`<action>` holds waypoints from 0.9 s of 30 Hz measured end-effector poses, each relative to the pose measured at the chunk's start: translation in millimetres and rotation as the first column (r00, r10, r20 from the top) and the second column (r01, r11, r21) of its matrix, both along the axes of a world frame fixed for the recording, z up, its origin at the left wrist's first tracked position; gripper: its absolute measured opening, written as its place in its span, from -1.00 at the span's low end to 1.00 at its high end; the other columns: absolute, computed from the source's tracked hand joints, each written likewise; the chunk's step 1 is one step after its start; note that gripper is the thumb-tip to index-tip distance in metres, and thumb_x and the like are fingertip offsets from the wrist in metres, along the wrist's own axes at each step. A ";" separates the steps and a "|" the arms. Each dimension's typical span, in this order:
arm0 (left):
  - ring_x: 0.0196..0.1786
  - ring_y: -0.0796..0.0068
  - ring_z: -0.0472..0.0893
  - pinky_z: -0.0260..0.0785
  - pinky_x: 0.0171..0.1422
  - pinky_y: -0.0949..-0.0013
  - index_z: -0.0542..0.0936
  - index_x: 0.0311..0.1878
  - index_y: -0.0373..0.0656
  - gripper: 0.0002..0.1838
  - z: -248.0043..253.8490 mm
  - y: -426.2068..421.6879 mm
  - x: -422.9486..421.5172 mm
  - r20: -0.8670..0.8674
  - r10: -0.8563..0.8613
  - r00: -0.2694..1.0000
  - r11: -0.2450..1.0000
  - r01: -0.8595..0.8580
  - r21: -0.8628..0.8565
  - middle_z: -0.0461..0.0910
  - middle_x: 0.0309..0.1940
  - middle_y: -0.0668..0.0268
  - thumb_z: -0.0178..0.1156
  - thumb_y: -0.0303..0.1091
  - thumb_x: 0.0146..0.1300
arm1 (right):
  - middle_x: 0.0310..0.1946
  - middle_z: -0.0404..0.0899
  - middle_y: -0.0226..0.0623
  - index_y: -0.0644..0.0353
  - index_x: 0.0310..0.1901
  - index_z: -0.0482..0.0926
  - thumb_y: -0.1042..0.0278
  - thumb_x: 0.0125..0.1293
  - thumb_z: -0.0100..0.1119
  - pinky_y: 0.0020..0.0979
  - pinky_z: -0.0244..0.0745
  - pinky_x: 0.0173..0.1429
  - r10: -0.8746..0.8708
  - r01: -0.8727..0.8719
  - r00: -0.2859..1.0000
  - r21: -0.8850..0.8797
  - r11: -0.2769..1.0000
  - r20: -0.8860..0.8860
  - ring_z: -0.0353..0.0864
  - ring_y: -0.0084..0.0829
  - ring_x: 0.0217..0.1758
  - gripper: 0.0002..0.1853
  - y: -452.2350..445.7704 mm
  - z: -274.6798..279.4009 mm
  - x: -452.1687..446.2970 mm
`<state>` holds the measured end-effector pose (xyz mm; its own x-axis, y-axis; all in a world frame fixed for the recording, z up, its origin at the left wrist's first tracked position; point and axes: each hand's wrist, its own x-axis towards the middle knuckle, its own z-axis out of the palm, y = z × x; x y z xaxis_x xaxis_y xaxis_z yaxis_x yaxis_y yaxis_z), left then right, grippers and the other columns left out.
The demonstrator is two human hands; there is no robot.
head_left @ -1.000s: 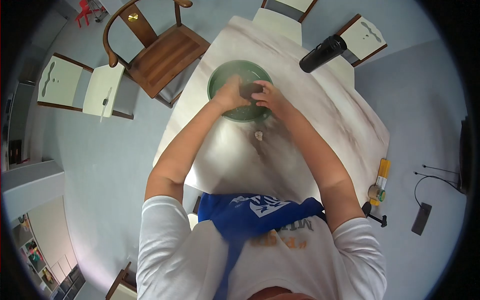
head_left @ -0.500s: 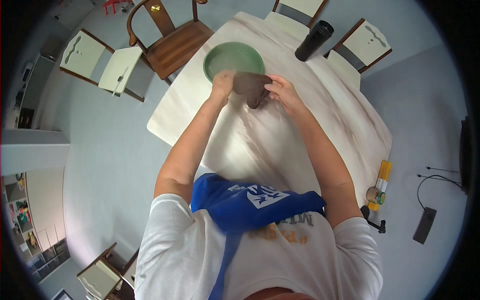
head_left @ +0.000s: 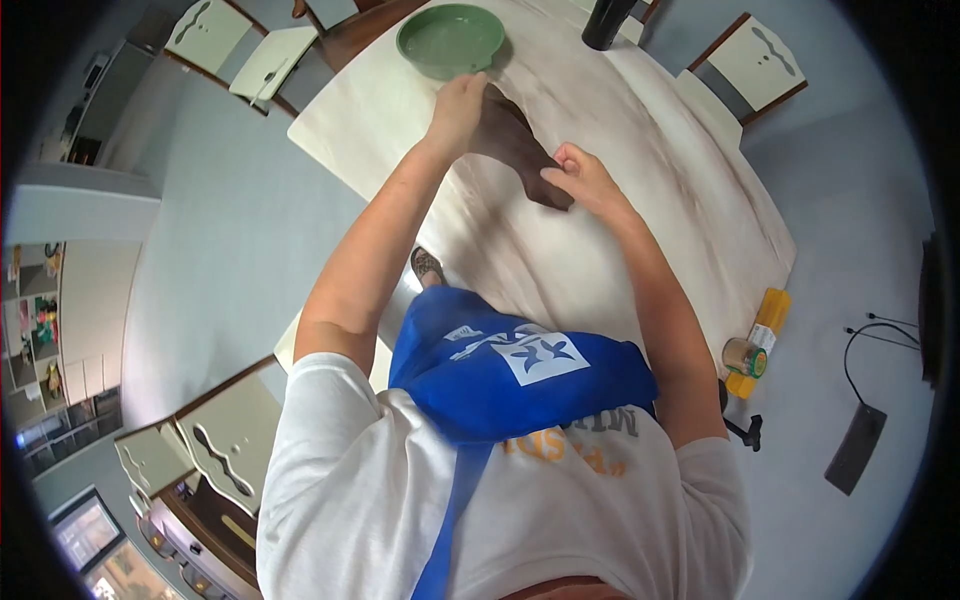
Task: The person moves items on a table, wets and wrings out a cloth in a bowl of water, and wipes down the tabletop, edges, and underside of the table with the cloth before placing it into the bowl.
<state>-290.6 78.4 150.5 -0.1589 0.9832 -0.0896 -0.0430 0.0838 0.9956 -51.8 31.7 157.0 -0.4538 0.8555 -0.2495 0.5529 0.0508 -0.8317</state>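
Observation:
A dark brown cloth (head_left: 510, 145) is stretched between my two hands over the near part of the marbled table. My left hand (head_left: 460, 108) grips its upper left end, just below the green basin (head_left: 450, 40). At the cloth's lower right end, my right hand (head_left: 585, 178) pinches the edge between thumb and fingers. The basin stands on the table beyond my hands, and its inside shows only green.
A black bottle (head_left: 606, 22) stands at the table's far side. A jar (head_left: 744, 357) and a yellow package (head_left: 765, 335) lie at the right edge. White chairs (head_left: 755, 62) surround the table (head_left: 640, 130), and a power strip (head_left: 856, 449) is at right.
The brown cloth has come out of the basin toward me and is now spread out, my right hand lower than my left. The view has tilted downward, and the small pale object is no longer visible.

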 end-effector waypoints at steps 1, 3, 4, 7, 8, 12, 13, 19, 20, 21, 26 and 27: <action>-0.32 0.61 0.46 0.40 -0.19 0.44 0.54 -0.17 -0.26 -0.70 7.3 -8.8 2.6 0.004 0.000 1.000 1.000 0.000 -0.003 0.51 -0.38 0.39 0.02 -0.18 0.44 | -0.34 0.60 -0.28 0.23 -0.05 0.46 0.20 0.25 0.22 -0.38 0.42 -0.16 0.039 -0.043 0.998 -0.087 0.995 -0.049 0.55 -0.48 -0.25 -0.66 -8.5 3.7 3.1; -0.30 0.61 0.48 0.40 -0.17 0.45 0.55 -0.15 -0.26 -0.69 20.7 -26.3 10.9 -0.016 -0.033 0.999 0.999 0.033 0.022 0.53 -0.37 0.39 0.03 -0.17 0.44 | -0.27 0.60 -0.27 0.23 0.05 0.43 0.14 0.24 0.25 -0.39 0.41 -0.15 0.101 -0.139 0.983 -0.260 0.955 -0.153 0.55 -0.49 -0.20 -0.55 -28.6 6.7 6.3; -0.29 0.61 0.49 0.40 -0.16 0.45 0.55 -0.14 -0.27 -0.69 28.7 -35.3 15.0 -0.028 -0.047 0.999 0.998 0.048 0.035 0.53 -0.36 0.39 0.04 -0.17 0.43 | -0.23 0.60 -0.26 0.25 0.09 0.40 0.13 0.24 0.26 -0.39 0.42 -0.13 0.073 -0.126 0.982 -0.313 0.941 -0.177 0.55 -0.48 -0.16 -0.50 -38.8 5.8 7.8; -0.27 0.58 0.49 0.39 -0.15 0.42 0.57 -0.11 -0.26 -0.65 30.6 -53.5 22.2 -0.102 -0.187 0.977 0.982 0.188 0.000 0.57 -0.34 0.36 0.09 -0.11 0.39 | -0.05 0.55 -0.25 0.34 0.21 0.35 0.11 0.31 0.22 -0.41 0.47 0.01 -0.084 0.007 0.970 -0.320 0.947 -0.228 0.54 -0.49 -0.02 -0.42 -66.7 -13.6 7.2; -0.27 0.53 0.51 0.41 -0.16 0.35 0.58 -0.13 -0.26 -0.63 29.2 -61.2 24.2 -0.058 -0.205 0.977 0.978 0.202 -0.042 0.59 -0.34 0.32 0.12 -0.07 0.37 | -0.04 0.55 -0.24 0.33 0.20 0.37 0.11 0.33 0.19 -0.40 0.46 0.05 -0.109 -0.036 0.939 -0.409 0.912 -0.326 0.54 -0.48 0.00 -0.45 -72.7 -23.5 10.4; -0.18 0.57 0.46 0.35 -0.10 0.41 0.45 0.10 -0.25 -0.47 -13.5 -105.6 17.1 0.249 0.074 0.966 0.984 -0.030 -0.177 0.54 -0.16 0.31 0.13 0.05 0.34 | 0.01 0.54 -0.25 0.30 0.15 0.43 0.13 0.43 0.06 -0.37 0.40 0.20 -0.314 -0.073 0.798 -0.600 0.796 -0.514 0.51 -0.45 0.09 -0.57 -99.7 -19.6 -0.8; -0.17 0.55 0.46 0.34 -0.09 0.40 0.43 0.14 -0.24 -0.43 -51.8 -122.5 18.5 0.249 0.159 0.955 0.954 -0.083 -0.289 0.54 -0.13 0.29 0.14 0.08 0.33 | 0.00 0.54 -0.26 0.29 0.14 0.44 0.13 0.43 0.06 -0.37 0.39 0.21 -0.366 -0.038 0.762 -0.602 0.798 -0.534 0.51 -0.44 0.09 -0.58 -103.4 -17.3 -5.7; -0.11 0.53 0.50 0.35 -0.02 0.41 0.52 0.11 -0.18 -0.51 -58.9 -207.2 47.1 0.622 0.001 0.783 0.830 0.346 -0.437 0.59 -0.11 0.30 0.18 0.03 0.32 | 0.06 0.53 -0.26 0.24 0.14 0.43 0.18 0.47 0.00 -0.36 0.44 0.16 -0.354 -0.058 0.781 -0.625 0.778 -0.514 0.52 -0.44 0.10 -0.64 -100.0 -36.7 -16.8; -0.11 0.54 0.50 0.35 -0.02 0.43 0.54 0.08 -0.18 -0.55 -64.7 -211.1 46.7 0.589 0.024 0.808 0.865 0.279 -0.417 0.59 -0.12 0.32 0.19 -0.03 0.32 | 0.07 0.53 -0.26 0.24 0.14 0.43 0.19 0.47 0.00 -0.36 0.45 0.14 -0.324 -0.061 0.820 -0.635 0.770 -0.472 0.52 -0.44 0.11 -0.65 -101.3 -33.3 -16.7; -0.11 0.55 0.51 0.35 -0.02 0.44 0.55 0.06 -0.18 -0.60 -66.0 -214.8 45.0 0.556 0.050 0.830 0.894 0.210 -0.395 0.59 -0.14 0.34 0.21 -0.08 0.31 | 0.08 0.53 -0.26 0.24 0.13 0.44 0.21 0.46 0.01 -0.36 0.47 0.13 -0.300 -0.064 0.841 -0.633 0.771 -0.450 0.53 -0.44 0.10 -0.66 -105.2 -28.2 -21.3; -0.14 0.63 0.51 0.35 -0.04 0.53 0.54 0.03 -0.16 -0.72 -63.8 -240.7 23.6 0.415 0.200 0.888 0.925 -0.031 -0.379 0.58 -0.20 0.40 0.24 -0.30 0.29 | 0.05 0.56 -0.27 0.25 0.08 0.45 0.30 0.39 0.12 -0.40 0.49 0.08 -0.183 -0.034 0.932 -0.577 0.816 -0.314 0.58 -0.45 0.04 -0.69 -119.2 -9.9 -40.0; -0.15 0.65 0.51 0.35 -0.05 0.54 0.54 0.02 -0.17 -0.73 -60.3 -247.0 18.3 0.417 0.242 0.876 0.925 -0.078 -0.373 0.57 -0.22 0.41 0.23 -0.31 0.29 | 0.03 0.58 -0.27 0.25 0.08 0.45 0.31 0.38 0.14 -0.41 0.49 0.09 -0.154 -0.016 0.954 -0.556 0.831 -0.258 0.59 -0.45 0.03 -0.69 -119.3 -9.7 -41.3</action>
